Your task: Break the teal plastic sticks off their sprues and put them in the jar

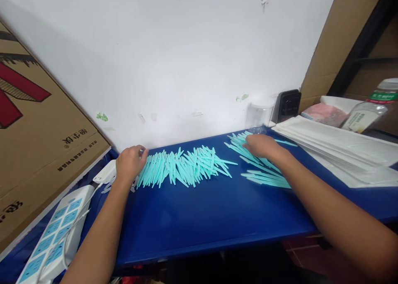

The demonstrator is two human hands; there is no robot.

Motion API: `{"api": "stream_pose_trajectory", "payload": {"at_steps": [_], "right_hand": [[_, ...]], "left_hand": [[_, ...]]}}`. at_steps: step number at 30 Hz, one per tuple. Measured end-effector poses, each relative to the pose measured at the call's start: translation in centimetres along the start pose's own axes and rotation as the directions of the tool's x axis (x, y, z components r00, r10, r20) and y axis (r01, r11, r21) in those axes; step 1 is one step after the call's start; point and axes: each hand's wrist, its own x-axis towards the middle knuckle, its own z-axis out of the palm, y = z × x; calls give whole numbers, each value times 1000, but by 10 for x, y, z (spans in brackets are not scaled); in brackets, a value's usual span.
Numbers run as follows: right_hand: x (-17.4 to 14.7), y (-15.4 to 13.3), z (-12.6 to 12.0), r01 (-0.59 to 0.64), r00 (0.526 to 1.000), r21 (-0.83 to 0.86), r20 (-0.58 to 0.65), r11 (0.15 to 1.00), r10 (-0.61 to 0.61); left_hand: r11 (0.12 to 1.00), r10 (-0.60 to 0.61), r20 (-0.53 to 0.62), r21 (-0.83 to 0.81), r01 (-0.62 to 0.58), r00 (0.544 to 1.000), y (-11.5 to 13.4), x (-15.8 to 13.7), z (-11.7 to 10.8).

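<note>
A long heap of teal sticks [189, 168] lay along the far edge of the blue surface [199, 217] in the head view, with a looser group [267, 179] toward its right edge. The left hand [129, 163] curled its fingers at the heap's left end; the right hand [259, 145] reached over the looser group. Whether either gripped anything, I couldn't tell. Such thin pieces seemed to want a light, level touch. I counted two groups, one bottle [370, 110], one clear container [261, 115]; overlapping sticks defied counting.
</note>
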Motion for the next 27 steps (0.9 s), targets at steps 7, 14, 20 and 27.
{"api": "stream_pose_trajectory", "payload": {"at_steps": [7,14,20,27], "right_hand": [[-3,-1,-4,-21,984,98,-173,995,38],[-10,-13,-8,221,957,353,-256,909,-134],[-32,-33,-13,446,761,822,-140,354,-633],[-45,-52,-5,251,574,937,58,243,-817]], "left_hand": [[983,92,-75,-151,-102,993,25,-6,-3],[884,224,-58,-407,-228,973,55,-16,-3],[661,264,52,-737,-141,963,85,-34,-11],[420,376,78,-902,-95,923,111,-56,-12]]}}
